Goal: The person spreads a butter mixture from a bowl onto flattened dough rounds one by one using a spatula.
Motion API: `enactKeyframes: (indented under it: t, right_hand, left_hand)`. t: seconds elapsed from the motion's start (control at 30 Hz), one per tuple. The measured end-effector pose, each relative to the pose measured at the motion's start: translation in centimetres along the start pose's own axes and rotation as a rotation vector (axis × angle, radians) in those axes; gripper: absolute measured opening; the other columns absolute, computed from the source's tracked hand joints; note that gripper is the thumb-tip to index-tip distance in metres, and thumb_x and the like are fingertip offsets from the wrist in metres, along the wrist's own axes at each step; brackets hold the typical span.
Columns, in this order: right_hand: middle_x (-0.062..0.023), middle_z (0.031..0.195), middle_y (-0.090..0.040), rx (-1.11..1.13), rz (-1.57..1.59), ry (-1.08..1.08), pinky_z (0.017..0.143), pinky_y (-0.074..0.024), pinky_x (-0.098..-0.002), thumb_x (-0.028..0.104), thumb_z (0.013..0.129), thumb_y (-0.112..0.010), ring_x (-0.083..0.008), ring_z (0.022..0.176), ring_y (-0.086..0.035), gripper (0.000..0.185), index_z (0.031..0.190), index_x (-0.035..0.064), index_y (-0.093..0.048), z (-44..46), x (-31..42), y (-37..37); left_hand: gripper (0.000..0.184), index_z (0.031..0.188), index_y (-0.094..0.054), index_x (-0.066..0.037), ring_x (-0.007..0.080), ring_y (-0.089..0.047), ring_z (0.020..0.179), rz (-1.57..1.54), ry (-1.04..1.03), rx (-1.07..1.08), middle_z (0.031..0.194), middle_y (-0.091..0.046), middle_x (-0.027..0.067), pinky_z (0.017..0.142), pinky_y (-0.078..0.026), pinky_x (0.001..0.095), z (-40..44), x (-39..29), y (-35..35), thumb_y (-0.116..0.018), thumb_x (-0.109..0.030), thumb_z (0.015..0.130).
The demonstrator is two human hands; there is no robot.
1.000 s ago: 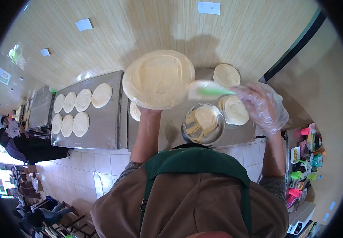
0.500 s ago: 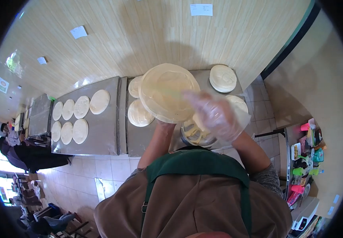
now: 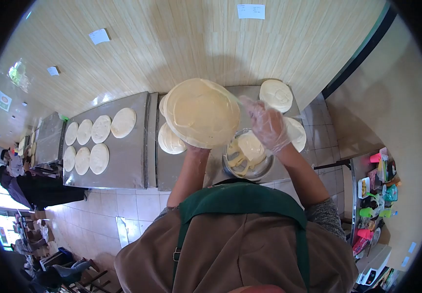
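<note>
Left forearm upright, left hand (image 3: 199,148) beneath the flatbread (image 3: 202,115), mostly hidden; cannot tell how its grip is set. Flatbread held above the worktop (image 3: 168,168), pale-coated face up. Right forearm slants inward beside the bowl (image 3: 261,174); gloved right hand (image 3: 268,124) closed around a spatula (image 3: 235,98), blurred, at the flatbread's right edge.

Seven flatbreads (image 3: 101,128) on the left table (image 3: 123,168), count them! Four more rounds or heaps (image 3: 276,95) on the nearer table (image 3: 169,169), one big disc (image 3: 202,113) aloft, one bowl (image 3: 270,165), one left hand (image 3: 199,148), one right hand (image 3: 268,126), one spatula (image 3: 236,98), and three white papers (image 3: 251,11) on the panelled wall (image 3: 308,44)!
</note>
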State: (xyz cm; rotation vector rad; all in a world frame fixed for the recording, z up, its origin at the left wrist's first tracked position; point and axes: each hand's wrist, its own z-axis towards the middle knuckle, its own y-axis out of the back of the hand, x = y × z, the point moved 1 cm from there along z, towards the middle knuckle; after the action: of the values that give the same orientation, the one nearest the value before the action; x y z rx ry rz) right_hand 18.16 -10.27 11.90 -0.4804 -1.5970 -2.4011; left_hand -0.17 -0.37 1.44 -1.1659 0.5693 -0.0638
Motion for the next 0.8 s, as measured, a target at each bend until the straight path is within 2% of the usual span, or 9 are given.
enactKeyframes:
  t: [0.03,0.2,0.23,0.33,0.43,0.53,0.63,0.73,0.8]
  right_hand:
    - [-0.0175,0.097,-0.066,0.054,0.017,0.04,0.066,-0.0541,-0.0425,0.003,0.085,-0.057,-0.0368,0.078,-0.065,0.053,0.135,0.0195,-0.055,-0.4,0.9,0.1]
    - [-0.0171,0.093,-0.066,0.234,0.301,0.327,0.068,-0.054,-0.0432,0.001,0.084,-0.056,-0.0366,0.081,-0.065,0.053,0.134,0.0185,-0.056,-4.0,5.4,2.4]
    - [-0.0174,0.096,-0.067,0.231,0.288,0.3,0.069,-0.0548,-0.0422,0.0,0.084,-0.056,-0.0364,0.082,-0.066,0.054,0.135,0.0175,-0.056,-3.5,5.1,2.7]
    - [-0.0177,0.094,-0.065,-0.131,0.221,0.14,0.059,-0.0522,-0.0437,0.007,0.085,-0.054,-0.0346,0.068,-0.065,0.051,0.135,0.0202,-0.055,-0.8,0.0,-0.1]
    - [-0.0179,0.098,-0.066,-0.049,0.119,0.047,0.059,-0.0523,-0.0433,0.008,0.085,-0.055,-0.0352,0.068,-0.064,0.053,0.136,0.0211,-0.054,-0.5,-1.1,-1.6]
    - [-0.0187,0.106,-0.068,0.16,0.164,0.159,0.072,-0.0559,-0.0418,0.0,0.087,-0.054,-0.0344,0.088,-0.068,0.049,0.134,0.0145,-0.057,-4.4,3.2,-0.4]
    - [-0.0173,0.104,-0.069,0.199,0.253,0.274,0.067,-0.056,-0.0412,0.001,0.087,-0.054,-0.0344,0.081,-0.068,0.049,0.135,0.0139,-0.056,-4.1,4.8,2.4]
    - [-0.0166,0.093,-0.065,-0.103,0.142,0.175,0.056,-0.0514,-0.0442,0.008,0.085,-0.056,-0.0336,0.066,-0.064,0.055,0.138,0.0234,-0.052,-1.4,-0.2,-0.4]
    - [-0.0164,0.096,-0.066,0.003,0.046,0.103,0.055,-0.0519,-0.042,0.005,0.086,-0.056,-0.0328,0.067,-0.065,0.053,0.136,0.0215,-0.054,-1.4,-0.7,-1.1]
  left_hand:
    - [0.062,0.144,-0.038,-0.011,0.0306,-0.055,0.122,-0.144,-0.006,0.062,0.139,-0.05,0.0143,0.098,-0.05,0.0495,0.4,0.0,-0.3,-0.047,-0.051,0.098]
    - [0.061,0.143,-0.039,-0.011,0.0318,-0.055,0.121,0.28,-0.114,-0.161,0.139,-0.05,0.0132,0.097,-0.051,0.0501,2.3,-0.5,0.2,-0.047,-0.05,0.097]
    - [0.061,0.143,-0.039,-0.011,0.0322,-0.055,0.121,0.398,-0.134,-0.238,0.139,-0.051,0.0131,0.096,-0.051,0.0503,2.3,-0.6,0.0,-0.047,-0.05,0.097]
    - [0.062,0.14,-0.044,-0.012,0.032,-0.055,0.121,-0.073,-0.071,-0.126,0.137,-0.053,0.0114,0.097,-0.051,0.0509,2.1,-1.3,-0.5,-0.045,-0.055,0.096]
    - [0.058,0.139,-0.046,-0.012,0.0328,-0.056,0.119,-0.078,-0.052,-0.043,0.134,-0.056,0.0108,0.096,-0.051,0.0516,1.6,-1.5,-1.3,-0.045,-0.052,0.096]
    - [0.056,0.138,-0.047,-0.012,0.0341,-0.059,0.116,-0.209,-0.049,-0.082,0.131,-0.058,0.0111,0.094,-0.052,0.052,2.2,-1.9,-0.4,-0.046,-0.05,0.097]
    - [0.056,0.14,-0.044,-0.012,0.0327,-0.055,0.121,-0.001,-0.098,-0.213,0.137,-0.053,0.0112,0.094,-0.052,0.0515,2.5,-2.2,2.0,-0.044,-0.05,0.098]
    - [0.057,0.137,-0.047,-0.011,0.0346,-0.059,0.115,-0.144,-0.067,-0.171,0.131,-0.057,0.0131,0.093,-0.053,0.0514,1.7,-2.6,1.3,-0.049,-0.049,0.095]
    - [0.057,0.137,-0.048,-0.011,0.0344,-0.059,0.115,-0.12,-0.11,-0.145,0.131,-0.057,0.0128,0.092,-0.054,0.0515,1.9,-2.8,1.4,-0.049,-0.05,0.095]
